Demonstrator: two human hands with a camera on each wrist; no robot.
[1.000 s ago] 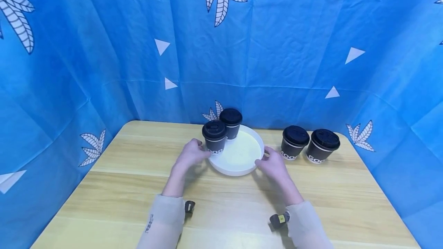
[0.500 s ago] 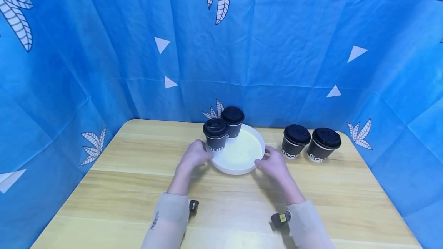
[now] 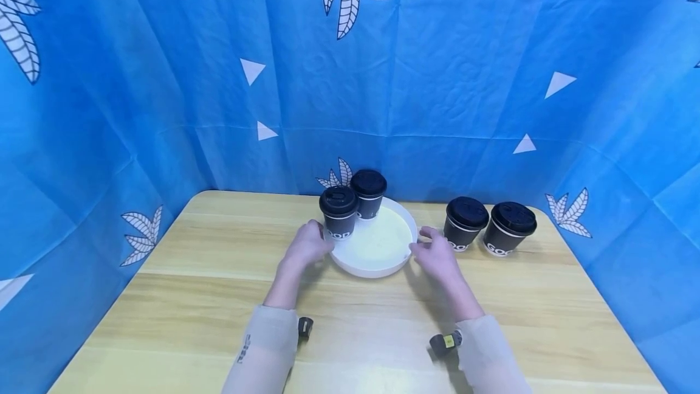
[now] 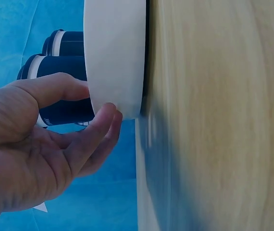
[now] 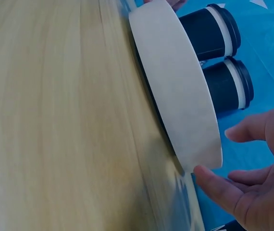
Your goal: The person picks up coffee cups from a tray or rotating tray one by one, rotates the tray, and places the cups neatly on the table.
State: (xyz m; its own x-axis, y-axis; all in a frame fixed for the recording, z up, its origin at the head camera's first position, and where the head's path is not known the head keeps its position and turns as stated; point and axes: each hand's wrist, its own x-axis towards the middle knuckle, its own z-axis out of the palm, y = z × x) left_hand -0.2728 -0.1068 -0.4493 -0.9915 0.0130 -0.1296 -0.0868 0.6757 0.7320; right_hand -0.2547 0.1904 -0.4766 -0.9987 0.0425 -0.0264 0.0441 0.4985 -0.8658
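A round white tray [image 3: 385, 242] with a low wall rests on the table. Two dark paper cups with black lids stand upright at its left: a nearer cup [image 3: 339, 216] and one behind it, a farther cup [image 3: 368, 194]. My left hand [image 3: 306, 245] pinches the tray's left edge, thumb over the rim and fingertips against the outer wall, as the left wrist view shows. On the opposite side my right hand [image 3: 437, 255] has thumb and fingers spread around the edge. In the right wrist view its thumb [image 5: 246, 130] is apart from the rim, its index fingertip close by the wall.
Two more lidded cups stand on the table right of the tray, a left one [image 3: 465, 224] and a right one [image 3: 510, 228], just beyond my right hand. A blue patterned curtain [image 3: 459, 65] hangs behind the wooden table [image 3: 361, 333].
My right hand's thumb and fingers have parted from the tray's right edge. The left hand has shifted a little along its edge and keeps hold. Tray and cups look almost unmoved.
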